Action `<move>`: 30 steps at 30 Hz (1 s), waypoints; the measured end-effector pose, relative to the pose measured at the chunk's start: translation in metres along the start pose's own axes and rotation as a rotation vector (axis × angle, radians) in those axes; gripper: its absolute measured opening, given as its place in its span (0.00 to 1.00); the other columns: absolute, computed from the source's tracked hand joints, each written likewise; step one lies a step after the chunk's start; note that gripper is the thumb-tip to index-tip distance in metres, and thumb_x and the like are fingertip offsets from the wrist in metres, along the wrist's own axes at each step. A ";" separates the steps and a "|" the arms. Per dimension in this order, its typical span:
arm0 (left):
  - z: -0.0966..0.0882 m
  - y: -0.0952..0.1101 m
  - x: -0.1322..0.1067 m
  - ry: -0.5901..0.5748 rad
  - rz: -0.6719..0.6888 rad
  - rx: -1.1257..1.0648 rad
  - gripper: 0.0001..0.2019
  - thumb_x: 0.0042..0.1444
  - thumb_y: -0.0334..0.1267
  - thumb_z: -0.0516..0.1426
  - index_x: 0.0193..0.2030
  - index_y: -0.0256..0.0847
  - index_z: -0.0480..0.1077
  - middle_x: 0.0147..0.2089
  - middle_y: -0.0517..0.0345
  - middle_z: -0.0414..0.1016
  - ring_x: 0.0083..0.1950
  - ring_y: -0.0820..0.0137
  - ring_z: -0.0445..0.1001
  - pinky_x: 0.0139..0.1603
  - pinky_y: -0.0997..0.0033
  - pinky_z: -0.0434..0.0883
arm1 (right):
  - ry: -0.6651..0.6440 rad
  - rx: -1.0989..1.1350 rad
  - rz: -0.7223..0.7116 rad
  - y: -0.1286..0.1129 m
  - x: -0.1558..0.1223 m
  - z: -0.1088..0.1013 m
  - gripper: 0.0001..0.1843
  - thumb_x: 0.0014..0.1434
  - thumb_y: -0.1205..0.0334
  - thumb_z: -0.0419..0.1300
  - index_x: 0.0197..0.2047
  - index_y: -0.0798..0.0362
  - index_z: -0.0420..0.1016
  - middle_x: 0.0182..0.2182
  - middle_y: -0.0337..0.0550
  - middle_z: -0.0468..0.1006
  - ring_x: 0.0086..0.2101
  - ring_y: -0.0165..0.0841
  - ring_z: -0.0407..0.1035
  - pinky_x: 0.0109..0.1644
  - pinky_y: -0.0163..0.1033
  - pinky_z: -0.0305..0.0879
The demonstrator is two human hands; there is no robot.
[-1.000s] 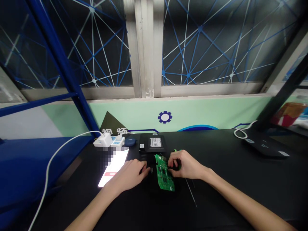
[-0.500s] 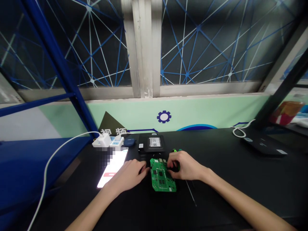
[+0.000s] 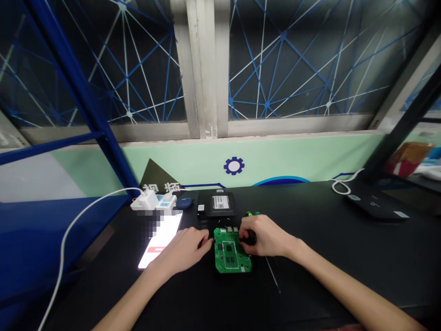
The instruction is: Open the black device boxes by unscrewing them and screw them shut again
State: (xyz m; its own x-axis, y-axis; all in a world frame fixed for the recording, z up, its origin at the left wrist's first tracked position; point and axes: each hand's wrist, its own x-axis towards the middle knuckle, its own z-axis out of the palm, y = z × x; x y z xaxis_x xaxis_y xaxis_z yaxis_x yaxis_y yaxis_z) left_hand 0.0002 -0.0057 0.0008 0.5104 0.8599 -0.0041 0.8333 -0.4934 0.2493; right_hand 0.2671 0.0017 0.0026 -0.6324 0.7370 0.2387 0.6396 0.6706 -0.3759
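Note:
A green circuit board (image 3: 230, 255) lies flat on the black table (image 3: 327, 257), chips facing up. My left hand (image 3: 184, 250) rests at the board's left edge, fingers curled and fingertips touching it. My right hand (image 3: 263, 236) is at the board's right edge, fingers curled over a dark part that I cannot make out. A green-tipped tool (image 3: 251, 214) pokes out just behind my right hand.
A black device with a label (image 3: 217, 203) sits behind the board. A lit phone (image 3: 160, 239) lies to the left, near a white power strip (image 3: 153, 201) with a white cable (image 3: 69, 239). Another black device (image 3: 374, 202) is at the far right. A thin dark rod (image 3: 273, 275) lies by my right wrist.
The circuit board has come down from standing on edge to lying flat between my hands. Both hands stayed at its sides.

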 end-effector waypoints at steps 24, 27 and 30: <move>0.005 -0.002 0.001 0.015 -0.001 -0.035 0.21 0.69 0.50 0.45 0.26 0.42 0.58 0.21 0.63 0.63 0.22 0.71 0.64 0.25 0.70 0.49 | 0.001 0.051 -0.018 0.004 -0.002 0.002 0.05 0.46 0.70 0.62 0.28 0.53 0.71 0.28 0.36 0.72 0.26 0.27 0.65 0.31 0.32 0.60; 0.005 -0.002 0.001 0.025 0.008 -0.032 0.21 0.69 0.48 0.45 0.25 0.42 0.57 0.21 0.64 0.61 0.22 0.71 0.62 0.24 0.70 0.48 | -0.010 0.067 -0.019 0.004 -0.002 0.003 0.04 0.46 0.70 0.62 0.28 0.53 0.71 0.28 0.36 0.72 0.27 0.27 0.65 0.31 0.32 0.60; 0.005 -0.002 0.001 0.031 0.012 -0.017 0.21 0.69 0.47 0.45 0.25 0.42 0.55 0.20 0.64 0.59 0.20 0.72 0.59 0.24 0.70 0.47 | -0.024 0.079 -0.024 0.003 -0.002 0.005 0.04 0.47 0.69 0.62 0.28 0.53 0.71 0.28 0.36 0.72 0.27 0.27 0.65 0.31 0.32 0.60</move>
State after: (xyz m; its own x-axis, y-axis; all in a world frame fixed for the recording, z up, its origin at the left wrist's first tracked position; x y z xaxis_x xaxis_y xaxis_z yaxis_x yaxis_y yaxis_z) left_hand -0.0002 -0.0047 -0.0049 0.5136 0.8575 0.0292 0.8232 -0.5020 0.2654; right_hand 0.2681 0.0015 -0.0030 -0.6579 0.7178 0.2278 0.5880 0.6786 -0.4401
